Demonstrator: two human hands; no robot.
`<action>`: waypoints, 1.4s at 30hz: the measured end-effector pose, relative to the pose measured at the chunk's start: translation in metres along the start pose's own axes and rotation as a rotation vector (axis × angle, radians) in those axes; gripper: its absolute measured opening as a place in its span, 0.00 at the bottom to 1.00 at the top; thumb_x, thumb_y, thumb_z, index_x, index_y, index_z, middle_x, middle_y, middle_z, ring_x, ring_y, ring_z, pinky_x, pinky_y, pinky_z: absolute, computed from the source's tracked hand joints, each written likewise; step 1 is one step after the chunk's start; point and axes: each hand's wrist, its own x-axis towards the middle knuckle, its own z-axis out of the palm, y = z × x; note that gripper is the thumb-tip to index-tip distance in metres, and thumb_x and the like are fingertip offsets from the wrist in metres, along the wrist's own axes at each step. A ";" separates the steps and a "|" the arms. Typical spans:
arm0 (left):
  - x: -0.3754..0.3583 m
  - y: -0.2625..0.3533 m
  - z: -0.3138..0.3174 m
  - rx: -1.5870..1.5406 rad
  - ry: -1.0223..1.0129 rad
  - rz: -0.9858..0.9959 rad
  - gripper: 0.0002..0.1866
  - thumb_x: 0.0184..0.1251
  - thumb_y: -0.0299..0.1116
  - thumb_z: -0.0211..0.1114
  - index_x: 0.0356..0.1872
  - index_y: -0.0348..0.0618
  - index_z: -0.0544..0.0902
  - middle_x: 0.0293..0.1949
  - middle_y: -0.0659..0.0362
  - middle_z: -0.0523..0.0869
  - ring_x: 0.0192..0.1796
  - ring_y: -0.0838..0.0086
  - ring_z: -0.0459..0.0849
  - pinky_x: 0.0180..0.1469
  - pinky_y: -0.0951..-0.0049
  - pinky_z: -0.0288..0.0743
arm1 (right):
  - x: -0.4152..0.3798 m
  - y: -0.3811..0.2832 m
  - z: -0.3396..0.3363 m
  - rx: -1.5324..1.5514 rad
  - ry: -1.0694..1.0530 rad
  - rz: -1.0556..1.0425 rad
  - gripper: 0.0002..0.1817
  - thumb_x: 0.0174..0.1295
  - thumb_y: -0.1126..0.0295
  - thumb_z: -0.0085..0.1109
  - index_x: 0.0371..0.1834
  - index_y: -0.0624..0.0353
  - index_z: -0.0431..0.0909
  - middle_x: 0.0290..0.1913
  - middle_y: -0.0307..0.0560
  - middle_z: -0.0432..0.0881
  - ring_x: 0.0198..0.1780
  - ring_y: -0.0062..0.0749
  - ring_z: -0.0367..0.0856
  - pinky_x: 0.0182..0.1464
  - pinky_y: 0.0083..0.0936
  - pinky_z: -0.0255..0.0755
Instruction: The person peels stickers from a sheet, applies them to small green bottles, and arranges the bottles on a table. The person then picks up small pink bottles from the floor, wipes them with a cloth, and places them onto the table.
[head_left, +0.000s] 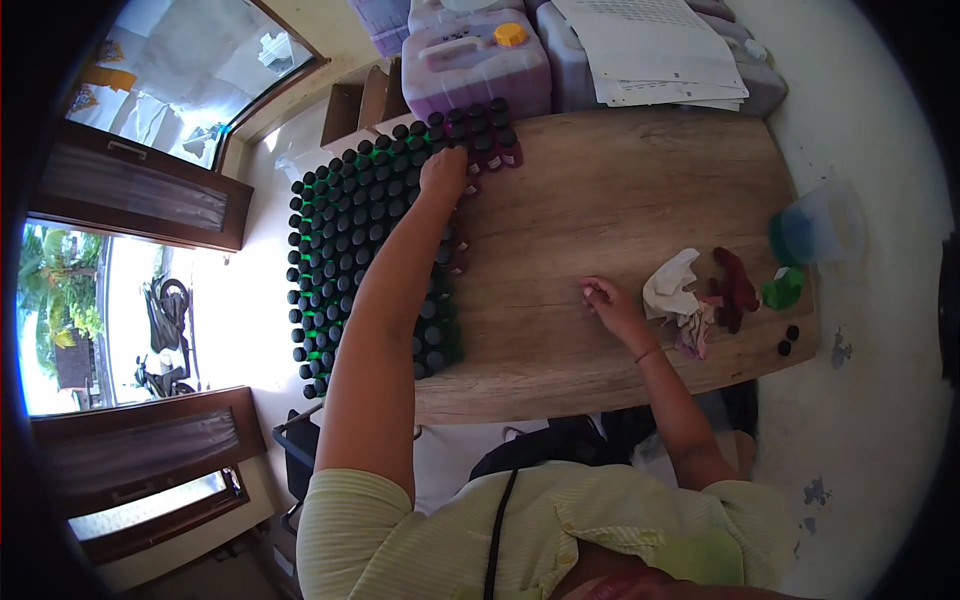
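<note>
My left hand (444,174) is closed over the right edge of the packed bottles, its fingers wrapped down on something I cannot make out. Green bottles with black caps (376,211) stand in close rows on the table's left side. Purple bottles (511,148) with black caps stand at the back, just right of that hand. Over the bare wood, my right hand (609,302) is held with its fingers partly curled, near a white cloth (672,284), and nothing shows in it.
Large purple jugs (478,75) and printed papers (655,50) lie behind the wooden table (560,220). To the right are a dark red cloth (735,288), a green cloth (783,289), a clear container with green liquid (815,226) and loose black caps (785,348).
</note>
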 end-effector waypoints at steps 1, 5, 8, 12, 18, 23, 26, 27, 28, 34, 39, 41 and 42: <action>0.001 0.000 0.001 0.018 0.011 -0.004 0.12 0.48 0.29 0.68 0.36 0.43 0.81 0.37 0.51 0.85 0.44 0.58 0.84 0.45 0.63 0.78 | -0.001 -0.001 0.000 -0.005 0.004 -0.006 0.13 0.65 0.68 0.51 0.48 0.63 0.76 0.30 0.38 0.78 0.30 0.17 0.75 0.35 0.17 0.70; 0.012 -0.004 0.012 0.064 0.006 -0.020 0.17 0.47 0.35 0.71 0.38 0.41 0.79 0.38 0.49 0.83 0.46 0.56 0.82 0.46 0.61 0.77 | -0.002 0.007 -0.003 -0.040 -0.032 0.027 0.14 0.66 0.67 0.50 0.50 0.62 0.75 0.36 0.38 0.78 0.36 0.18 0.76 0.38 0.18 0.71; 0.010 -0.009 0.021 0.109 0.082 0.008 0.15 0.48 0.34 0.70 0.38 0.41 0.79 0.41 0.51 0.81 0.45 0.59 0.83 0.45 0.62 0.77 | -0.008 0.004 -0.003 -0.042 -0.015 0.035 0.14 0.66 0.66 0.51 0.50 0.62 0.75 0.37 0.38 0.78 0.35 0.18 0.76 0.38 0.18 0.71; 0.004 -0.011 0.014 0.093 0.106 0.002 0.23 0.45 0.38 0.73 0.42 0.41 0.75 0.47 0.49 0.74 0.46 0.55 0.81 0.46 0.61 0.76 | -0.023 0.006 -0.007 -0.057 0.044 0.016 0.15 0.66 0.65 0.51 0.51 0.62 0.75 0.37 0.37 0.78 0.34 0.17 0.76 0.35 0.17 0.70; -0.038 -0.001 -0.010 0.047 0.250 0.121 0.12 0.54 0.32 0.62 0.41 0.46 0.76 0.45 0.51 0.74 0.46 0.57 0.80 0.45 0.58 0.73 | -0.086 0.002 -0.037 -0.029 0.226 0.044 0.13 0.64 0.68 0.52 0.48 0.63 0.76 0.33 0.39 0.77 0.29 0.19 0.76 0.35 0.17 0.70; -0.142 0.033 -0.001 -0.191 0.262 0.345 0.13 0.55 0.31 0.61 0.43 0.51 0.78 0.46 0.56 0.75 0.49 0.62 0.78 0.47 0.59 0.68 | -0.185 0.000 -0.060 -0.002 0.536 0.087 0.14 0.64 0.67 0.52 0.49 0.60 0.76 0.34 0.38 0.78 0.30 0.19 0.76 0.33 0.17 0.70; -0.218 0.051 0.032 -0.406 0.173 0.501 0.16 0.54 0.31 0.63 0.46 0.53 0.78 0.48 0.57 0.74 0.49 0.64 0.77 0.49 0.59 0.67 | -0.260 0.026 -0.061 0.014 0.770 0.156 0.14 0.64 0.66 0.51 0.49 0.58 0.77 0.33 0.37 0.78 0.30 0.19 0.77 0.30 0.18 0.70; -0.243 0.057 0.044 -0.428 0.137 0.516 0.16 0.54 0.31 0.63 0.47 0.53 0.78 0.49 0.56 0.73 0.50 0.64 0.77 0.50 0.58 0.66 | -0.289 0.038 -0.055 0.060 0.832 0.179 0.14 0.64 0.65 0.51 0.49 0.57 0.77 0.33 0.37 0.78 0.30 0.19 0.77 0.29 0.18 0.70; -0.268 0.064 0.057 -0.450 0.104 0.528 0.17 0.55 0.31 0.63 0.47 0.53 0.78 0.50 0.56 0.73 0.51 0.63 0.76 0.51 0.58 0.65 | -0.316 0.052 -0.047 0.104 0.894 0.197 0.14 0.64 0.65 0.51 0.49 0.57 0.77 0.33 0.37 0.78 0.30 0.19 0.77 0.29 0.18 0.70; -0.353 0.089 0.127 -0.508 -0.069 0.742 0.24 0.54 0.33 0.65 0.55 0.53 0.73 0.58 0.53 0.67 0.61 0.58 0.67 0.58 0.50 0.59 | -0.461 0.183 0.061 0.223 1.039 0.548 0.10 0.61 0.67 0.51 0.42 0.55 0.79 0.28 0.37 0.78 0.28 0.21 0.78 0.27 0.22 0.70; -0.351 0.131 0.140 -0.262 -0.076 0.916 0.38 0.49 0.35 0.68 0.65 0.55 0.63 0.64 0.53 0.62 0.67 0.54 0.57 0.63 0.49 0.54 | -0.526 0.274 0.160 0.286 1.053 0.732 0.09 0.57 0.68 0.50 0.32 0.57 0.80 0.22 0.42 0.79 0.24 0.27 0.79 0.30 0.26 0.73; -0.347 0.154 0.143 -0.146 -0.016 0.965 0.41 0.49 0.35 0.68 0.67 0.57 0.60 0.65 0.53 0.60 0.68 0.55 0.55 0.65 0.49 0.52 | -0.540 0.288 0.190 0.363 1.002 0.835 0.10 0.57 0.67 0.49 0.33 0.57 0.80 0.23 0.44 0.81 0.25 0.28 0.80 0.32 0.27 0.74; -0.343 0.164 0.146 -0.072 0.039 0.984 0.42 0.49 0.35 0.67 0.68 0.58 0.58 0.66 0.54 0.58 0.69 0.55 0.54 0.65 0.50 0.50 | -0.545 0.297 0.200 0.398 0.975 0.878 0.10 0.57 0.67 0.49 0.34 0.56 0.81 0.24 0.45 0.81 0.25 0.29 0.81 0.33 0.27 0.74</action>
